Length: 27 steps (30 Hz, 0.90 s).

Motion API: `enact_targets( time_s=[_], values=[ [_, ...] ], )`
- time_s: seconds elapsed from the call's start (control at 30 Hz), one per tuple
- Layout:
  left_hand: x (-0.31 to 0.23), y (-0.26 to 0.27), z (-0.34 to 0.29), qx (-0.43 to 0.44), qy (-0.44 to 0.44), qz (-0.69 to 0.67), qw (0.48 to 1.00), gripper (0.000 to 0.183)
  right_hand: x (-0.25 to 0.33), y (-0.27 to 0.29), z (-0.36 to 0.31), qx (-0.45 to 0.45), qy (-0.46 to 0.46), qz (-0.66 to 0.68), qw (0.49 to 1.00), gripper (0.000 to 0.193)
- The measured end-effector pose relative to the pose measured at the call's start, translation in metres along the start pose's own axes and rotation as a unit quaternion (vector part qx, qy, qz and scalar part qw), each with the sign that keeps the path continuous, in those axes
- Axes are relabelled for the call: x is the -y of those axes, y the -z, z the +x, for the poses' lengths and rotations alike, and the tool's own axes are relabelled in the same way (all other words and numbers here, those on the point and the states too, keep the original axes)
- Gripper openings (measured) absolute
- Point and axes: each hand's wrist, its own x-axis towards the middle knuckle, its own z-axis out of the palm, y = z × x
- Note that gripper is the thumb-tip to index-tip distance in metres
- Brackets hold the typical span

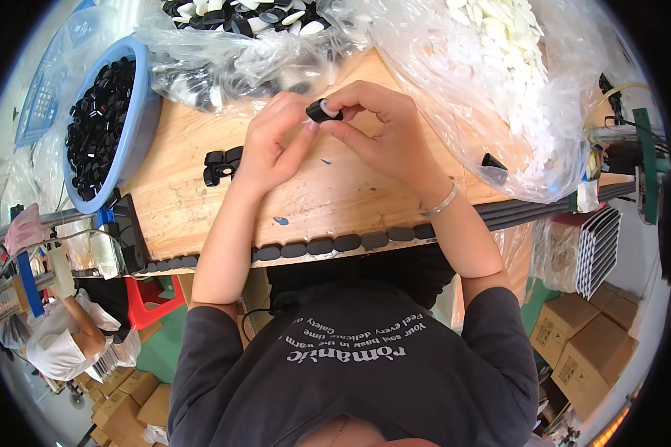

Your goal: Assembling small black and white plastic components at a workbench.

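Observation:
Above the wooden table, my left hand (270,141) and my right hand (386,132) meet at a small black cap-like piece (319,112) with a white part showing at its right side. The fingers of both hands are pinched around it from either side. Left of my left wrist, a few loose black pieces (216,167) lie in a small cluster. A bracelet (446,200) circles my right wrist.
At the left stands a blue basin (150,112) full of small black pieces (101,127). Clear plastic bags at the back hold black and white pieces (250,18) and white pieces (503,45). Dark oval pads (320,246) line the table's near edge. Another person (63,339) sits at far left.

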Motion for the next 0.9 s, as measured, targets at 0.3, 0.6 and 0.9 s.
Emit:
enact_targets(
  time_s=[0.3, 0.6, 0.9],
  values=[
    [-0.007, 0.016, 0.007, 0.086, -0.069, 0.082, 0.990, 0.010, 0.004, 0.006, 0.002, 0.069, -0.016, -0.006, 0.997, 0.015],
    [0.000, -0.006, 0.000, -0.033, -0.046, 0.025, 0.998, 0.013, 0.006, -0.002, -0.001, -0.016, 0.077, -0.046, 0.996, 0.017],
    [0.001, -0.014, -0.004, -0.084, 0.009, -0.093, 0.992, 0.012, 0.004, -0.005, -0.002, -0.042, 0.074, -0.022, 0.996, 0.019]
  ],
)
